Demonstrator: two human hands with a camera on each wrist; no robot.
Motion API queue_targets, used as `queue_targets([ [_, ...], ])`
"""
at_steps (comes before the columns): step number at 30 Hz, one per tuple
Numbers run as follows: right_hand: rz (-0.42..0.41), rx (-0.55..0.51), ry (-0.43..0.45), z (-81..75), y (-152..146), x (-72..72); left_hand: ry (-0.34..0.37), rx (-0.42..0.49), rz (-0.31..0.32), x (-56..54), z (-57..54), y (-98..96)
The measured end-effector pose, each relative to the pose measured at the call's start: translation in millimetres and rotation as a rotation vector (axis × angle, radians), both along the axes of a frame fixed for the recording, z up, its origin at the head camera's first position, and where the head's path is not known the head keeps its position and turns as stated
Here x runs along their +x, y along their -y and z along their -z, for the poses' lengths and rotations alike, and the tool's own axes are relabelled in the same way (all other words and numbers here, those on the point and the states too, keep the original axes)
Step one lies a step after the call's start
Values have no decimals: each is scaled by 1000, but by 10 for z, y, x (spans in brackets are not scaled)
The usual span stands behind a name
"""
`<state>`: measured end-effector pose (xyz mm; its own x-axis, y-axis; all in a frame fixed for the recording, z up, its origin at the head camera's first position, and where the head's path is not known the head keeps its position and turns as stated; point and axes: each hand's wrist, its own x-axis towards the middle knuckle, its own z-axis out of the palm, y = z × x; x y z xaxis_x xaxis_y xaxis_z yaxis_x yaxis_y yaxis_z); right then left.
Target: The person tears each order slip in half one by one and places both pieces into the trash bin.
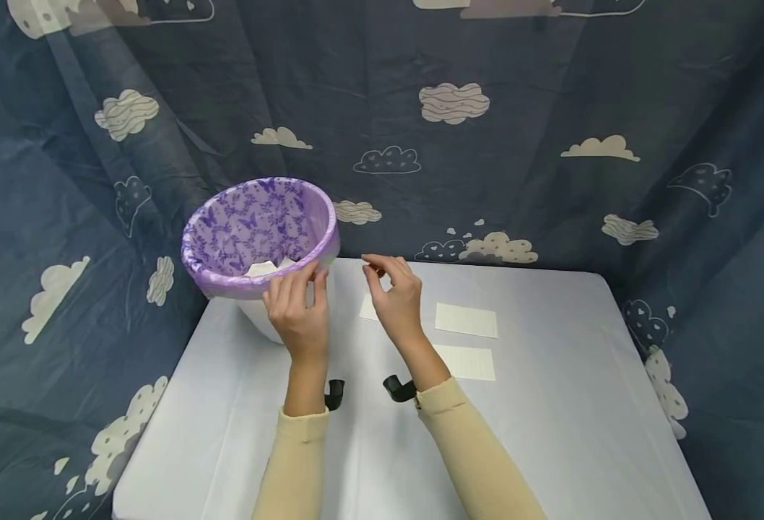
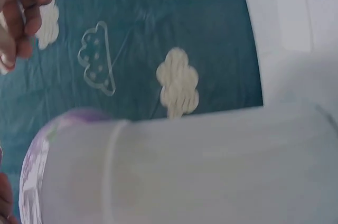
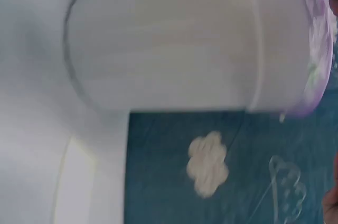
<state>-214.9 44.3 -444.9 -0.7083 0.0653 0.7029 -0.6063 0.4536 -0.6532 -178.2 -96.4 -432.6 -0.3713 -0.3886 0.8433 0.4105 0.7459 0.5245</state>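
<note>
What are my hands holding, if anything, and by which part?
The right hand shows nothing held. The left hand is by the purple rim of the bucket, but whether it grips it cannot be told.

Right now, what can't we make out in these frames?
Head: white pieces in the bin, partly hidden by its near rim; count unclear.
Head: leftmost card, partly covered by the right hand.
Head: anything at the fingertips of the left hand, hidden by the hand itself.
Left wrist: left hand, cut off by left edge.
Right wrist: right hand, cut off by right edge.
</note>
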Motion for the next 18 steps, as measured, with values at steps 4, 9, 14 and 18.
queue_targets([
  [4,57,-11,66,217,-297,65,81,-12,115,7,158,-126],
  [9,121,-5,155,476,-667,147,187,-53,216,27,401,-317],
  [14,182,-1,251,736,-1033,242,253,-96,273,76,598,-491],
  [18,234,3,318,941,-1272,343,323,-114,300,98,718,-575],
])
